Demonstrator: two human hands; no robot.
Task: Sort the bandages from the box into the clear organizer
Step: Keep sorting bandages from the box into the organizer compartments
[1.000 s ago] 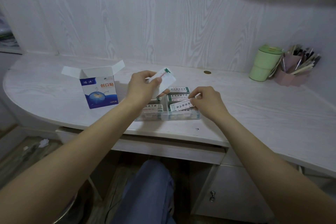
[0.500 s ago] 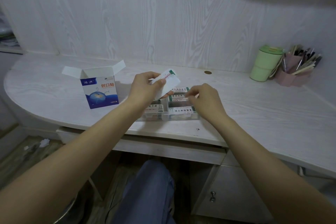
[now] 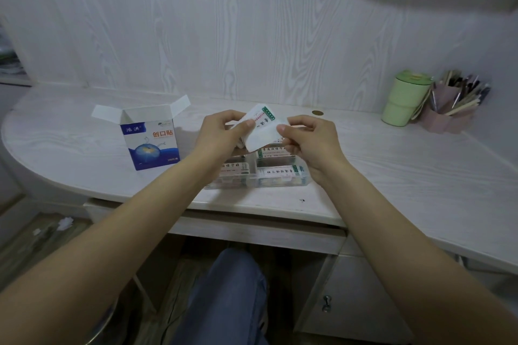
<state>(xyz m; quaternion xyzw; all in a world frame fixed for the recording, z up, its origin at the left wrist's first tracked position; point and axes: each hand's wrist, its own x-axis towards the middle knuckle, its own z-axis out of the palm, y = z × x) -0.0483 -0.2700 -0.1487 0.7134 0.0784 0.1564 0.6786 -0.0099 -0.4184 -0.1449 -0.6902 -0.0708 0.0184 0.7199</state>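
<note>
Item: bandages (image 3: pixel 262 131), frame centre, above organizer (image 3: pixel 276 180) | left hand (image 3: pixel 221 131) grips stack | right hand (image 3: pixel 311 138) pinches its right edge | box (image 3: pixel 151 140) centre-left, open | Handling: I peel one off squarely, lay flat in a compartment.

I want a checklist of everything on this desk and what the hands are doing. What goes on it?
Surface: white wood-grain desk; small dark speck near the front edge.
Job's things: box upright with flaps open, left of the organizer; organizer compartments hold bandages; a stack of bandages held above it.
Clutter: green cup and pink pen holder at back right; round brass cap in the desk.
Hands: left hand grips the stack; right hand pinches its right edge.
Cables: nothing seen for sure.
Surroundings: panelled wall, drawer and cabinet below, crumpled paper on the floor at left.
</note>
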